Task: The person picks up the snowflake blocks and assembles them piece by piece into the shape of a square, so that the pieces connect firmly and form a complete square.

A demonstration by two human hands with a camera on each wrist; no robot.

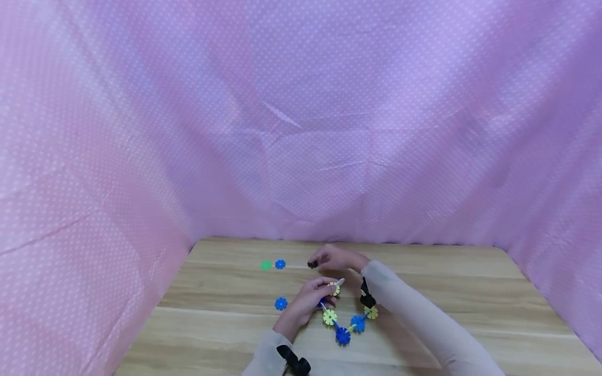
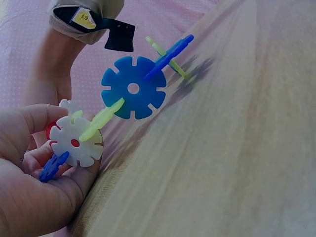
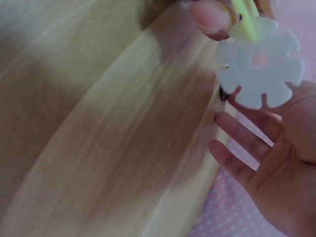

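Observation:
Notched plastic discs are slotted together into a curved chain (image 1: 343,337) of yellow, blue and white pieces. My left hand (image 1: 305,300) grips the chain near its far end, by a yellow disc (image 1: 334,290) and a white one. In the left wrist view, my left fingers are around a white disc (image 2: 74,148), with a bigger-looking blue disc (image 2: 116,89) joined beyond. My right hand (image 1: 336,257) is farther back, pinching a small black disc (image 1: 312,265) at the table surface. In the right wrist view, a white disc (image 3: 261,81) partly covers the right hand's fingers.
Loose on the wooden table (image 1: 226,313) lie a green disc (image 1: 266,265), a blue disc (image 1: 280,264) beside it, and another blue disc (image 1: 280,303) left of my left hand. A pink dotted cloth (image 1: 301,183) hangs behind the table and along its sides.

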